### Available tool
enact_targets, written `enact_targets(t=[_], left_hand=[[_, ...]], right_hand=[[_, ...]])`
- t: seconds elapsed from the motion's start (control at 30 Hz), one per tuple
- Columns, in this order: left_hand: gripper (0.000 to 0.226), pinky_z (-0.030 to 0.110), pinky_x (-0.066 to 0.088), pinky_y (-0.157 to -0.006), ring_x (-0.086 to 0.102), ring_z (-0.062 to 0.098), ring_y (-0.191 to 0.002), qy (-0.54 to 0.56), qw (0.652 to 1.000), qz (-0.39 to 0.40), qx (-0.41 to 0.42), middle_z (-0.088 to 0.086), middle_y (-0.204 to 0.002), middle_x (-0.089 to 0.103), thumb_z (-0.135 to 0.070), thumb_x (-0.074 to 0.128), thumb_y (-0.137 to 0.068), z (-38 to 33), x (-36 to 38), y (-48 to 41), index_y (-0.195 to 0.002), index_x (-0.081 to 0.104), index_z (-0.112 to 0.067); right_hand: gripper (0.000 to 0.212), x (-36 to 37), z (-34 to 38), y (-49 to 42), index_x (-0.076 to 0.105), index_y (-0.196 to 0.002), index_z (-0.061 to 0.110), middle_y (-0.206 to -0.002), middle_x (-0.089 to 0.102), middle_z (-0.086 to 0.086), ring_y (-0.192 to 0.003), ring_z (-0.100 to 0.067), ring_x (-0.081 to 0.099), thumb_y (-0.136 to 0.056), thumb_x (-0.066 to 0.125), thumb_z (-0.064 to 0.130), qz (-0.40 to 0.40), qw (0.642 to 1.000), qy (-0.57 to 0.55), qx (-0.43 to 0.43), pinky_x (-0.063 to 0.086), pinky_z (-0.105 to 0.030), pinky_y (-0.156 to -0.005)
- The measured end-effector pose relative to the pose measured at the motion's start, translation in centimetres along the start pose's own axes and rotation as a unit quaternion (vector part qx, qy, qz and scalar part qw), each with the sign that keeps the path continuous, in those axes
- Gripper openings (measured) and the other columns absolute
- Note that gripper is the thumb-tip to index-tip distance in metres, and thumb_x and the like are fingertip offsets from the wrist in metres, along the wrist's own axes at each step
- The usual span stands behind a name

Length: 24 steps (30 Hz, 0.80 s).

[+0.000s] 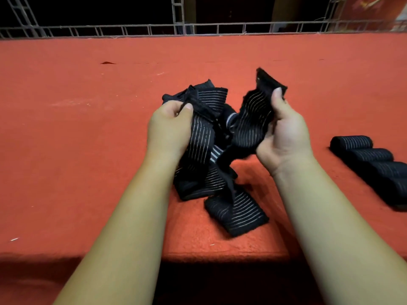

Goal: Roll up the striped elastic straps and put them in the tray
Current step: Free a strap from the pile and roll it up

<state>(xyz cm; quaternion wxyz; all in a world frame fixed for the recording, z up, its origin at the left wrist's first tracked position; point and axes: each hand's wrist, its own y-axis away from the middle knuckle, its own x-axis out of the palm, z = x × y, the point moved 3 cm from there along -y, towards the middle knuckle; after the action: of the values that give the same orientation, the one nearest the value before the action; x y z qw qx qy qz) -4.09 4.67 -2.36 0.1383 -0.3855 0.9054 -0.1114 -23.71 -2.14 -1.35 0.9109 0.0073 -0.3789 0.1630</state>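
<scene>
In the head view, a loose striped elastic strap is seen held up between both hands over the middle of the red felt-covered surface, a little back from its near edge. The right hand is closed on one end of the strap, with the thumb pressed on the striped face just below the plain black fuzzy tab, which stands up and tilts toward the far edge. The left hand is closed on a bunched, folded stretch of the same black webbing, thumb on top. From the two grips the strap sags and twists down between the forearms, and its lowest stretch lies flat on the surface toward the near edge, its long axis running roughly from the hands back toward the person. Whether more than one strap is tangled in the bundle cannot be told. The coming move is judged to turn on the end under the right thumb: that is the free end from which a roll would be started, and the right hand is the nearer to it, while the slack trails down and to the left of it. Finished rolled straps are lined side by side near the right edge, well apart from the hands; what carries them is cut off at the frame and too dark to name as the tray.
</scene>
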Motion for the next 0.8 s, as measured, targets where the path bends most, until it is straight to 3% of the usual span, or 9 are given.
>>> enact_targets(t=[0.17,0.3,0.37,0.53,0.7,0.8], left_hand=[[0.018,0.057,0.062,-0.084,0.07,0.02,-0.08,0.096,0.995,0.024,-0.027,-0.001,-0.087,0.078,-0.041,0.069,-0.095,-0.5,0.8,0.8,-0.092,0.08,-0.026],[0.012,0.046,0.059,-0.079,0.075,0.024,-0.085,0.218,0.972,0.052,-0.074,0.008,-0.097,0.082,-0.021,0.07,-0.102,-1.4,2.0,1.6,-0.099,0.081,-0.019],[0.012,0.042,0.055,-0.077,0.072,0.022,-0.085,0.237,0.965,0.075,-0.083,0.007,-0.097,0.081,-0.016,0.067,-0.105,-1.8,2.3,1.9,-0.102,0.078,-0.019],[0.015,0.035,0.059,-0.076,0.073,0.022,-0.085,0.251,0.952,0.136,-0.109,0.012,-0.102,0.082,-0.007,0.074,-0.098,-1.7,2.6,2.2,-0.112,0.079,-0.009],[0.017,0.028,0.059,-0.08,0.079,0.016,-0.085,0.219,0.955,0.179,-0.09,0.011,-0.101,0.083,-0.003,0.069,-0.1,-1.8,2.7,2.7,-0.107,0.083,-0.007],[0.019,0.025,0.057,-0.059,0.075,0.018,-0.068,0.233,0.952,0.158,-0.121,0.01,-0.083,0.08,0.001,0.065,-0.098,-1.5,2.8,2.6,-0.09,0.082,-0.004]], right_hand=[[0.02,0.7,-1.3,0.4,0.072,-0.111,0.01,-0.094,0.079,-0.009,-0.08,-0.021,0.076,-0.111,0.057,0.025,0.036,0.993,0.105,0.028,0.062,-0.034,-0.066],[0.033,1.5,-3.1,0.9,0.069,-0.131,-0.003,-0.125,0.076,-0.025,-0.118,-0.039,0.074,-0.111,0.058,0.021,0.061,0.99,0.123,0.045,0.063,-0.047,-0.097],[0.036,1.5,-3.3,0.8,0.068,-0.134,-0.005,-0.128,0.073,-0.029,-0.124,-0.046,0.068,-0.111,0.059,0.021,0.06,0.99,0.12,0.05,0.061,-0.05,-0.101],[0.038,1.1,-3.6,0.9,0.065,-0.134,-0.01,-0.126,0.071,-0.035,-0.113,-0.046,0.073,-0.112,0.056,0.02,0.051,0.99,0.119,0.059,0.06,-0.053,-0.099],[0.03,1.1,-3.5,1.1,0.071,-0.125,-0.004,-0.115,0.077,-0.027,-0.095,-0.034,0.077,-0.113,0.054,0.018,0.044,0.989,0.121,0.067,0.066,-0.04,-0.079],[0.03,1.2,-3.6,1.2,0.07,-0.126,-0.004,-0.114,0.078,-0.023,-0.095,-0.029,0.078,-0.112,0.054,0.017,0.052,0.987,0.134,0.073,0.064,-0.035,-0.074]])
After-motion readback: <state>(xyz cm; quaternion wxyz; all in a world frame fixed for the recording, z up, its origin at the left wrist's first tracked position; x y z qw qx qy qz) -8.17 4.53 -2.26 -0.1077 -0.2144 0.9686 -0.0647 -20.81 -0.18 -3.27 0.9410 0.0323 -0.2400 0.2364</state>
